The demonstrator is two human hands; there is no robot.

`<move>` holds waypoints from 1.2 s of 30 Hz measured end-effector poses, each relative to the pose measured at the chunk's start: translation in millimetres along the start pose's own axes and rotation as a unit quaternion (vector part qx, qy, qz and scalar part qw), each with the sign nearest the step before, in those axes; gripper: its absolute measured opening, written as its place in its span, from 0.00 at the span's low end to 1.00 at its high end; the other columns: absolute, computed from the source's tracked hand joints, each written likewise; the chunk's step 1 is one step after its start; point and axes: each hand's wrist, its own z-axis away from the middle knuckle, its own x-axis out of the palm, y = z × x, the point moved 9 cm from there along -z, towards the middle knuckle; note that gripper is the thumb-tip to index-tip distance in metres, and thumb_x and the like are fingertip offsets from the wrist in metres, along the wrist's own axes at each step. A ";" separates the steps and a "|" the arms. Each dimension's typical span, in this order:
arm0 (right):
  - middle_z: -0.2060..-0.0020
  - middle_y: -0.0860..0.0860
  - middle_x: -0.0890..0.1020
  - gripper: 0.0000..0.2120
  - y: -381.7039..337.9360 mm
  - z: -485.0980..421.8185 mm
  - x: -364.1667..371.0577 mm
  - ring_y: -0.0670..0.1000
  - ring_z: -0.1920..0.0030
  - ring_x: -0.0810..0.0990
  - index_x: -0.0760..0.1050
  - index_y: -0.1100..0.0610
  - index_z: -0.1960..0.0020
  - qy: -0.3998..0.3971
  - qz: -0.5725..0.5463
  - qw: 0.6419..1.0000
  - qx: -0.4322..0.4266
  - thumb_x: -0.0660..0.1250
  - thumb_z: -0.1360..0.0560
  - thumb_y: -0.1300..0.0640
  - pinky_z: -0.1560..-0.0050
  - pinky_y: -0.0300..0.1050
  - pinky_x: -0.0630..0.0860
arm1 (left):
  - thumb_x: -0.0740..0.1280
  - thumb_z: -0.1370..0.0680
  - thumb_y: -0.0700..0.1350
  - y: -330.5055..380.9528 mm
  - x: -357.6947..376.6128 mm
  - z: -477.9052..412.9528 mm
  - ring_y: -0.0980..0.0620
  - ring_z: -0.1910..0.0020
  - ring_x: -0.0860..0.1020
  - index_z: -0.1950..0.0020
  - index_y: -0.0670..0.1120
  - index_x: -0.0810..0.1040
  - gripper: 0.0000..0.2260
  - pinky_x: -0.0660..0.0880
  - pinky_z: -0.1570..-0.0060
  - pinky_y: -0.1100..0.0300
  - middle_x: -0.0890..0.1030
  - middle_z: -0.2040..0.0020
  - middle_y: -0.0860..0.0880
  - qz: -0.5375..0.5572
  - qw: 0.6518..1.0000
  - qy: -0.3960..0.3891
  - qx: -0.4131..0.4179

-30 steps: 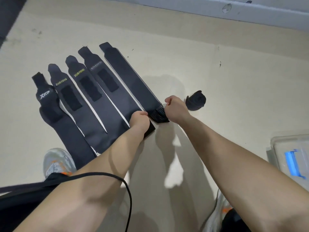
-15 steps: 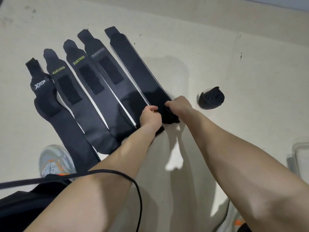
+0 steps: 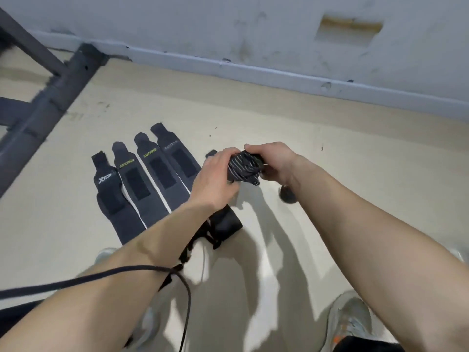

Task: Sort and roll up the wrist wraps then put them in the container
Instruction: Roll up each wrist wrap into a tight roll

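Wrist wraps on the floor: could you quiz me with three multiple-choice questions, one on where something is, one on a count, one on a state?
1. Where is the small dark roll?
A) on the floor, right of the row
B) on top of the row
C) leaning against the wall

2. How many flat wraps lie in the row?
A) two
B) four
C) six

3. The striped wrap is:
A) spread flat on the ground
B) partly rolled and held up
C) tied in a knot

Answers:
1 A: the small dark roll sits on bare floor to the right of the row.
2 B: four flat wraps lie side by side.
3 B: the striped wrap is bunched into a roll above the floor, its loose end trailing below.
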 end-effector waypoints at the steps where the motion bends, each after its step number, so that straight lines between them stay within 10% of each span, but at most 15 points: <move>1: 0.69 0.50 0.79 0.09 -12.5 14.4 1.0 0.48 0.71 0.73 0.78 0.56 0.58 -0.008 -0.011 1.000 -0.004 0.75 0.24 0.52 0.71 0.39 0.68 | 0.70 0.25 0.40 13.4 -19.3 1.3 0.50 0.38 0.74 0.31 0.54 0.70 0.24 0.75 0.41 0.48 0.77 0.37 0.53 -0.005 1.000 0.016 0.021; 8: 0.74 0.48 0.74 0.11 -85.2 126.8 1.4 0.45 0.74 0.68 0.75 0.53 0.60 -0.058 -0.080 0.994 -0.046 0.67 0.19 0.53 0.68 0.37 0.62 | 0.69 0.22 0.39 124.4 -137.3 35.7 0.57 0.49 0.78 0.41 0.52 0.80 0.12 0.78 0.46 0.52 0.82 0.47 0.58 0.046 0.987 0.087 0.129; 13: 0.72 0.50 0.77 0.24 -117.2 219.3 -31.1 0.50 0.73 0.71 0.76 0.56 0.63 0.061 0.174 0.971 -0.154 0.55 0.17 0.42 0.69 0.41 0.66 | 0.70 0.21 0.43 172.2 -173.3 71.9 0.56 0.65 0.77 0.55 0.56 0.80 0.08 0.77 0.63 0.56 0.82 0.63 0.59 0.213 0.970 0.078 0.084; 16: 0.62 0.48 0.81 0.10 -122.5 266.1 -46.3 0.51 0.62 0.77 0.77 0.51 0.58 0.110 0.193 0.943 -0.249 0.60 0.22 0.51 0.58 0.47 0.72 | 0.68 0.19 0.37 186.1 -171.9 90.6 0.61 0.70 0.76 0.51 0.49 0.82 0.07 0.71 0.71 0.66 0.80 0.69 0.59 0.292 0.954 0.049 0.032; 20: 0.48 0.43 0.83 0.12 -102.4 295.0 -23.0 0.44 0.50 0.80 0.78 0.45 0.45 -0.030 0.159 0.941 -0.297 0.66 0.24 0.59 0.48 0.46 0.76 | 0.67 0.19 0.37 186.6 -151.9 108.5 0.59 0.73 0.77 0.45 0.41 0.81 0.05 0.72 0.75 0.65 0.81 0.69 0.56 0.346 0.938 0.001 -0.025; 27: 0.68 0.50 0.77 0.09 -81.5 276.7 -30.9 0.52 0.67 0.76 0.75 0.48 0.49 0.126 0.116 0.922 -0.348 0.68 0.21 0.44 0.63 0.57 0.75 | 0.68 0.20 0.38 169.6 -123.2 109.5 0.59 0.70 0.79 0.44 0.43 0.77 0.06 0.71 0.76 0.63 0.82 0.66 0.57 0.374 0.924 0.007 -0.084; 36: 0.57 0.42 0.79 0.08 -103.7 278.2 -25.3 0.53 0.56 0.78 0.72 0.47 0.38 0.192 0.289 0.826 -0.443 0.62 0.17 0.52 0.52 0.52 0.74 | 0.66 0.18 0.39 162.6 -108.9 96.6 0.57 0.68 0.81 0.37 0.44 0.76 0.10 0.74 0.73 0.63 0.84 0.63 0.56 0.436 0.893 -0.012 -0.113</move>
